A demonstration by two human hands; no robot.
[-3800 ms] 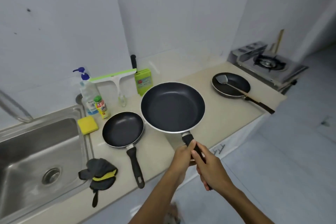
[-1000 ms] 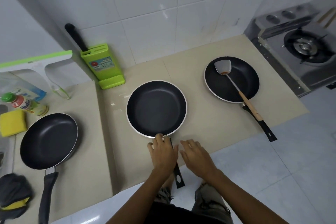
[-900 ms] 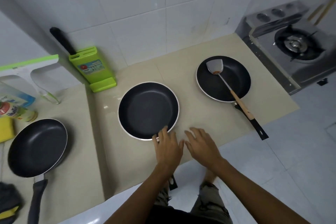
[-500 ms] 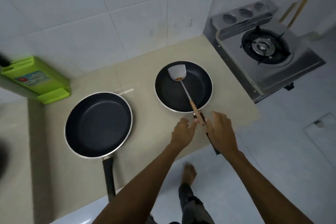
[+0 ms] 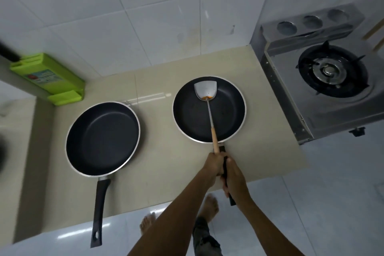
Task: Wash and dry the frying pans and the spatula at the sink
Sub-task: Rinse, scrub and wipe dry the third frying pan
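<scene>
1. My left hand [image 5: 213, 164] gripped the spatula [image 5: 205, 89] by its wooden handle; its blade lay in the right frying pan [image 5: 228, 114].
2. My right hand [image 5: 235, 181] gripped that pan's handle.
3. The second frying pan [image 5: 102, 138] sat to the left on the tabletop [image 5: 160, 162].

Green knife block [image 5: 48, 78] by tiled wall, gas stove [image 5: 332, 72] at counter's [image 5: 158, 172] rt end.

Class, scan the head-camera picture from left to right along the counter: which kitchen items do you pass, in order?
Green knife block → left frying pan → right frying pan with the spatula in it → gas stove.
</scene>
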